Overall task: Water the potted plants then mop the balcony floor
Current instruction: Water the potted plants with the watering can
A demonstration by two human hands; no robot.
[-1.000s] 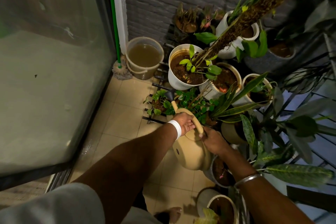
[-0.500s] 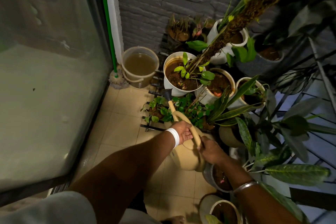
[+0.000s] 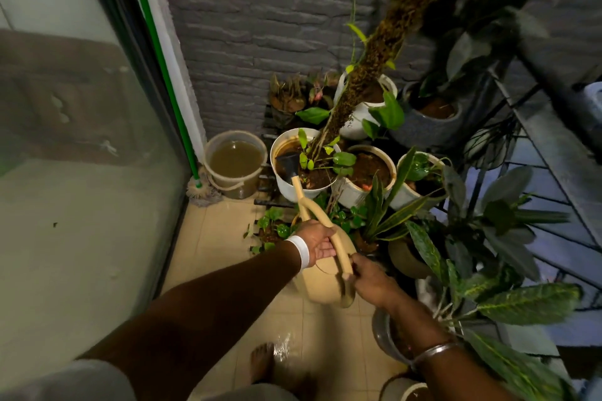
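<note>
A beige watering can [image 3: 327, 286] hangs over the tiled floor, held by both hands. My left hand [image 3: 317, 241] grips the front of its curved handle; my right hand [image 3: 371, 280] grips the handle's rear end. Its long spout ends in a black rose [image 3: 288, 164] that sits over the soil of a white pot [image 3: 290, 185] with a mossy pole and small green leaves. Several more potted plants [image 3: 368, 172] crowd the right side. A mop with a green handle [image 3: 198, 187] leans in the corner beside a bucket of murky water [image 3: 234, 163].
A glass sliding door [image 3: 81, 140] fills the left side. A grey brick wall [image 3: 260, 26] closes the back. A black metal railing [image 3: 537, 156] runs along the right. The beige tile floor [image 3: 221, 238] is wet near my bare foot [image 3: 264, 361].
The watering can has moved forward and its spout has risen from the small low plants to over the white pot. Both hands stayed on the handle.
</note>
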